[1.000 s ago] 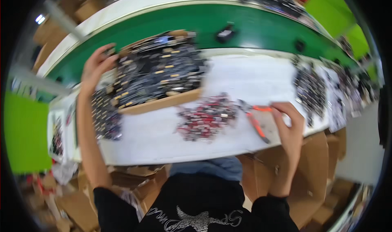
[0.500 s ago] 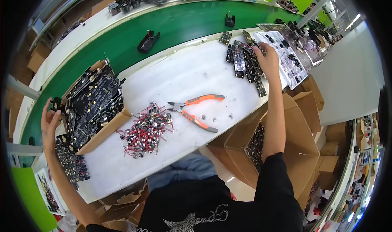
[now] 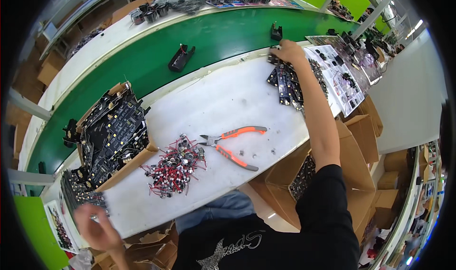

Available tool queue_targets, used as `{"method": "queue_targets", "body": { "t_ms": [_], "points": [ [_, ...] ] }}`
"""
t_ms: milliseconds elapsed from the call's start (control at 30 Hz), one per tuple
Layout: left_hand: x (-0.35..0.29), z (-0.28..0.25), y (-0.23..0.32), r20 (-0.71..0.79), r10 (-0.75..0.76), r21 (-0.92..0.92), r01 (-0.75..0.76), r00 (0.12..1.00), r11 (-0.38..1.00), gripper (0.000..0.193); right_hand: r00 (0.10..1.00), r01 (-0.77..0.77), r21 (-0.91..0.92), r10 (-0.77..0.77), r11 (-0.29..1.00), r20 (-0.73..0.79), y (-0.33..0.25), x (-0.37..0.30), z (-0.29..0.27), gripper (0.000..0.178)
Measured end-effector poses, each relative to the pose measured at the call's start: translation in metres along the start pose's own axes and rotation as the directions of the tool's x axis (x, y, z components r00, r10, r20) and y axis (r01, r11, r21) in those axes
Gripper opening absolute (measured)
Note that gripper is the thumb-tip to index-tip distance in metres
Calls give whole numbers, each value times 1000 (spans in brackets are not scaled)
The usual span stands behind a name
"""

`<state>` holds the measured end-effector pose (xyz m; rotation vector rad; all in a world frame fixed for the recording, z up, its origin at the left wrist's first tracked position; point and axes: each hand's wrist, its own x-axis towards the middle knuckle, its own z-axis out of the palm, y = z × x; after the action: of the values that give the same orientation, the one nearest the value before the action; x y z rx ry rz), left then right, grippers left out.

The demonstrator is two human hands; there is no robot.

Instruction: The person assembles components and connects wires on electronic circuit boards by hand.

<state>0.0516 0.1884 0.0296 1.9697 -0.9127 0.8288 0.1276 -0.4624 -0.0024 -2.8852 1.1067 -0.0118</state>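
Note:
My right hand [image 3: 287, 51] reaches far across the white table [image 3: 228, 99], fingers curled over the far end of a row of black circuit boards [image 3: 285, 84]. My left hand [image 3: 95, 227] is a blur at the table's near left corner, beside a flat stack of dark boards [image 3: 76, 194]; what it holds is unclear. Orange-handled pliers [image 3: 232, 144] lie untouched mid-table. Next to them sits a heap of small red-wired parts [image 3: 173, 168].
A cardboard box [image 3: 142, 153] full of black boards stands at the left. A green conveyor belt [image 3: 142, 75] runs behind the table carrying two black parts [image 3: 181, 57]. Printed sheets [image 3: 339, 75] lie at the right. Open cartons [image 3: 361, 137] stand below the table's right edge.
My left hand has dropped from the box's far left side to the near left corner. My right hand released the pliers a second ago and now stays on the boards at the right.

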Motion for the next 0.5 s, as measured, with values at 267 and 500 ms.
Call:
{"method": "queue_targets", "body": {
  "t_ms": [267, 500],
  "points": [
    [-47, 70, 65, 291, -178, -161, 232, 940, 959, 32, 999, -40, 25, 41, 999, -10, 48, 10, 0, 61],
    [-63, 103, 71, 361, -172, -288, 285, 917, 914, 30, 994, -80, 55, 84, 995, -64, 41, 4, -4, 59]
  ]
}}
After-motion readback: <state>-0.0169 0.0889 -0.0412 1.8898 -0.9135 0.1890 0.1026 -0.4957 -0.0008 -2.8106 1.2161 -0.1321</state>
